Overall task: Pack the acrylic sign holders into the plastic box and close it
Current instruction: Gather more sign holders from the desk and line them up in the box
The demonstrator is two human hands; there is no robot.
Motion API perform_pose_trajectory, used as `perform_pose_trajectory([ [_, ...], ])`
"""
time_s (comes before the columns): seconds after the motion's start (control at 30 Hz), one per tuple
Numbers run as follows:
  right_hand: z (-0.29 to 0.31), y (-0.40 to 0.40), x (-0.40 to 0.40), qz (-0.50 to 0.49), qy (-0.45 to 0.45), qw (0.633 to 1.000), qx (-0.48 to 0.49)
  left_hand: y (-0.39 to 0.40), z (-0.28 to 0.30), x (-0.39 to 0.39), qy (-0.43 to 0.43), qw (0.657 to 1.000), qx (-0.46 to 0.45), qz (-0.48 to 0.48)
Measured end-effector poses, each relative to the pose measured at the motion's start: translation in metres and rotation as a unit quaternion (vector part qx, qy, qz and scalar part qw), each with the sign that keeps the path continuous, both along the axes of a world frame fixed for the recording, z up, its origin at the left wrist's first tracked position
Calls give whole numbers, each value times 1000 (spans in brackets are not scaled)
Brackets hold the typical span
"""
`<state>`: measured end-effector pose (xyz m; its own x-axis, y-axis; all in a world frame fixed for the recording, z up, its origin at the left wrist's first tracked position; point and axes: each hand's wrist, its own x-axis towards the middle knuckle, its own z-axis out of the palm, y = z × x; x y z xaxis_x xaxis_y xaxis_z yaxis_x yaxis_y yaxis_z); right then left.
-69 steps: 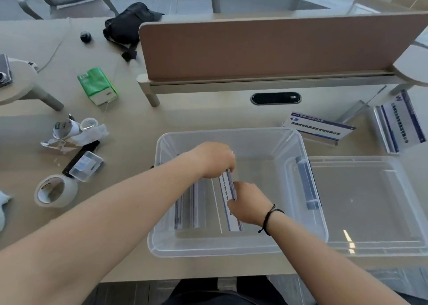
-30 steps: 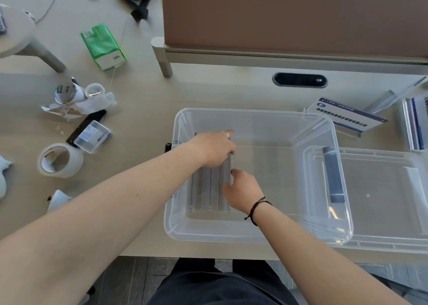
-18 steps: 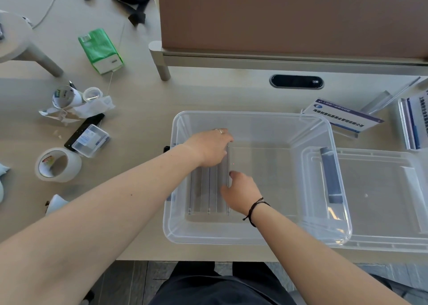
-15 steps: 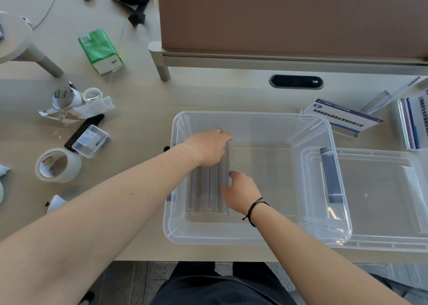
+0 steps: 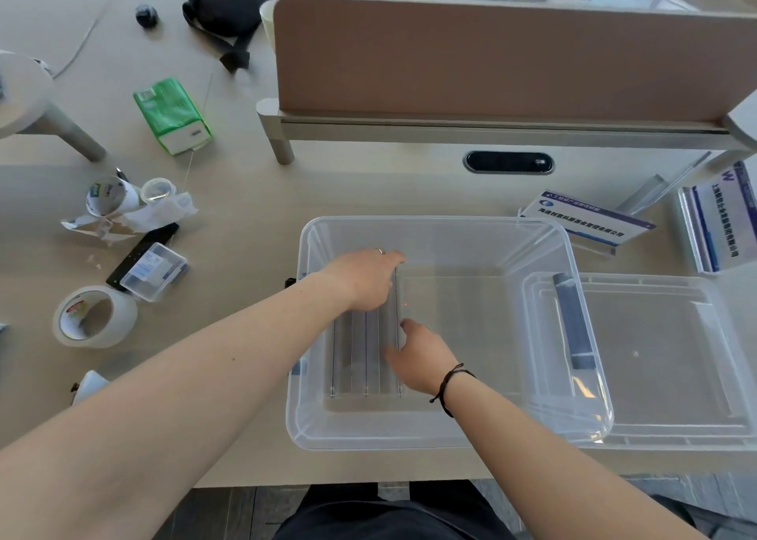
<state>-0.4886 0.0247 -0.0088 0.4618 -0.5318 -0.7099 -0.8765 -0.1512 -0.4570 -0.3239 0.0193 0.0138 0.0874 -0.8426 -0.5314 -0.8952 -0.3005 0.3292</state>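
Both hands lie open, gripping nothing: the left hand (image 5: pixel 364 279) and right hand (image 5: pixel 418 357) press upright clear acrylic sign holders (image 5: pixel 366 349) against the left wall of the translucent plastic box (image 5: pixel 446 437), probably saving room.

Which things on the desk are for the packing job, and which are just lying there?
For the job:
box
lid
sign holders in the box
sign holder behind the box
sign holders at far right

Just lying about:
tape roll
green pack
black bag
small clear case
crumpled wrappers
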Motion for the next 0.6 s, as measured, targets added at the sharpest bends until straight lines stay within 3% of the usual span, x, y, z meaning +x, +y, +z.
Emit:
perform_pose_trajectory([
  [0.27,14,0,-3,10,10,998,-53,-9,12,5,10,1000,-2,-19],
  [0.6,66,-41,-16,-65,-97,982,-146,-49,64,-19,68,988,-133,-50],
])
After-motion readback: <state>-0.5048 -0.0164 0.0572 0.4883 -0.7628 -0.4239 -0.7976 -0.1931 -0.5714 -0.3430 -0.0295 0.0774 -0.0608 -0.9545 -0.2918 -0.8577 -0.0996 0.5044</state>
